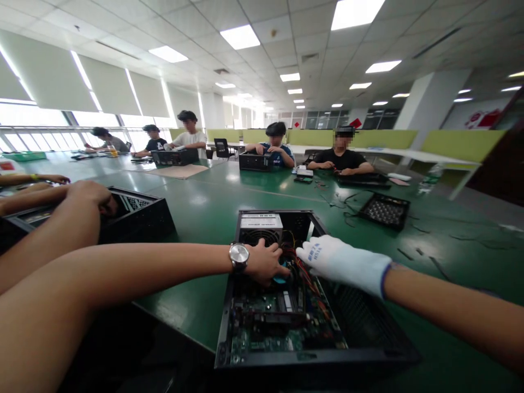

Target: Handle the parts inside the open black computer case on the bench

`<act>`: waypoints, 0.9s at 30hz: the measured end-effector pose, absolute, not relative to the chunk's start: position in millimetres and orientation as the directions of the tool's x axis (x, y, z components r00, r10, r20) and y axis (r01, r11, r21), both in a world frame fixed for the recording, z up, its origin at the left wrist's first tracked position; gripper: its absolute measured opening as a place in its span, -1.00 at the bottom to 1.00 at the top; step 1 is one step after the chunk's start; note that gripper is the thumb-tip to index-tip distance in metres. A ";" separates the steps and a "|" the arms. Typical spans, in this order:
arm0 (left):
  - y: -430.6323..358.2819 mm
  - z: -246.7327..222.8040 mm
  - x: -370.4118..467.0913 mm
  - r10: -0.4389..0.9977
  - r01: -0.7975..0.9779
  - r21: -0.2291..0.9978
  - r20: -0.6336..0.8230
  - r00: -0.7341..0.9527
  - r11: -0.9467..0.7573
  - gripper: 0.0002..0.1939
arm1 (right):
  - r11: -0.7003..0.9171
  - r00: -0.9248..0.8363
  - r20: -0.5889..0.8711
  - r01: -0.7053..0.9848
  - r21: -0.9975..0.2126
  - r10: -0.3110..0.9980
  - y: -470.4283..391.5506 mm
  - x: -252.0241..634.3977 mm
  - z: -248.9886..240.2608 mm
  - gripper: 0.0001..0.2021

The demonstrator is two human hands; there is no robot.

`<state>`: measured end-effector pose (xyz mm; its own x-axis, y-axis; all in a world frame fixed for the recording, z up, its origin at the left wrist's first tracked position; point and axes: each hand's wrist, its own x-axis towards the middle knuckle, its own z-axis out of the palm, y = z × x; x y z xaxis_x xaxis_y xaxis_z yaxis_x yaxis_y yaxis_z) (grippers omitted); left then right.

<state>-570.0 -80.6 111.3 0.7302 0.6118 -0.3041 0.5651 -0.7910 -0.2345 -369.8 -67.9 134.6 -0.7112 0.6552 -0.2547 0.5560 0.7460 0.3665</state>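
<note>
An open black computer case (266, 357) lies in front of me on the green table. My left hand (264, 263), bare and with a wristwatch (238, 255), reaches inside with fingers apart over the CPU cooler, whose bluish part (280, 279) shows under the fingers. Below it lies the green motherboard (262, 338). My right hand (327, 255), in a white glove, is closed at the case's right side on a bundle of red, yellow and black cables (305, 270); its fingertips are partly hidden. The power supply (262, 221) sits at the case's far end.
Close on my left, another person's arm (82, 213) reaches into a second case (139, 218). A black perforated panel (385, 210) lies at the right, near loose dark strips and a plastic bottle (432, 177). Across the table several people work, one at another case (256, 161).
</note>
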 end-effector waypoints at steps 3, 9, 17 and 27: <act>-82.7 126.4 -582.7 0.622 0.610 -0.151 -0.320 0.715 -0.778 -0.50 | 0.761 -0.678 -0.344 0.579 0.294 0.649 -61.5 -391.3 138.3 -0.70; -111.4 157.9 -621.5 0.594 0.583 0.132 0.072 0.801 -0.802 -0.80 | 0.842 -0.760 -0.415 0.539 0.026 0.500 -38.2 -409.9 114.6 -0.63; -135.5 152.8 -629.3 0.640 0.639 0.075 0.201 0.742 -0.765 -0.80 | 0.895 -0.832 -0.395 0.443 -0.051 0.389 -21.2 -443.0 82.7 -0.73; -149.8 138.8 -603.7 0.677 0.683 -0.362 0.166 0.717 -0.634 -0.84 | 0.900 -0.803 -0.408 0.411 0.147 0.434 -11.6 -395.8 180.3 -0.63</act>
